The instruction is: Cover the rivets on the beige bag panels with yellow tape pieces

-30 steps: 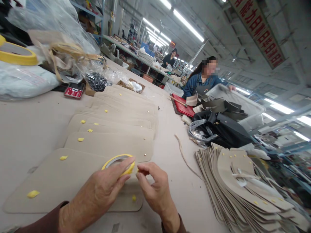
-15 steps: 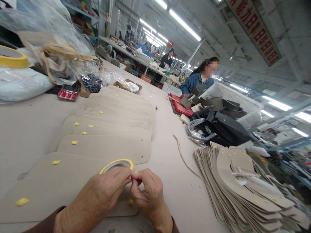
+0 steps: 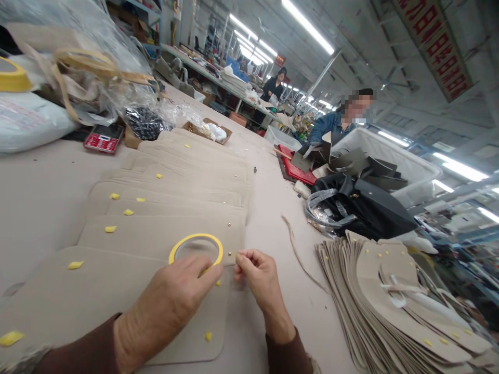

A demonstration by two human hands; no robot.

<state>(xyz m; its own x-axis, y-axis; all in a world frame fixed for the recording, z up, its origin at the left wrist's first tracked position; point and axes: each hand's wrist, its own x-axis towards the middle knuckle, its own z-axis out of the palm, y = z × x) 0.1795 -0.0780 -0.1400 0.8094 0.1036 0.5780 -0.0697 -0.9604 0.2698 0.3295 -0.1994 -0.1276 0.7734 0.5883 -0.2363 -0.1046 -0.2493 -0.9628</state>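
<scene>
My left hand (image 3: 173, 293) grips a roll of yellow tape (image 3: 198, 237), held up over the nearest beige panel (image 3: 113, 285). To its right, my right hand (image 3: 262, 278) is pinched closed, thumb against finger, just past that panel's right edge. Whatever sits in the pinch is too small to make out. Small yellow tape pieces (image 3: 76, 265) stick to the front panel near its corners. Behind it, more beige panels (image 3: 156, 231) overlap in a row, with yellow pieces on the left and small metal studs (image 3: 230, 254) on the right.
A fanned stack of beige panels (image 3: 374, 291) lies at the right, near a loose strip (image 3: 298, 254). Beyond are a black handbag (image 3: 362, 202) and a white bin (image 3: 413, 156) of dark pieces, with a person behind. Plastic bags (image 3: 31, 122) crowd the left.
My hands have moved apart, the right one going right. The left hand and tape roll have risen slightly. The whole view has shifted a little.
</scene>
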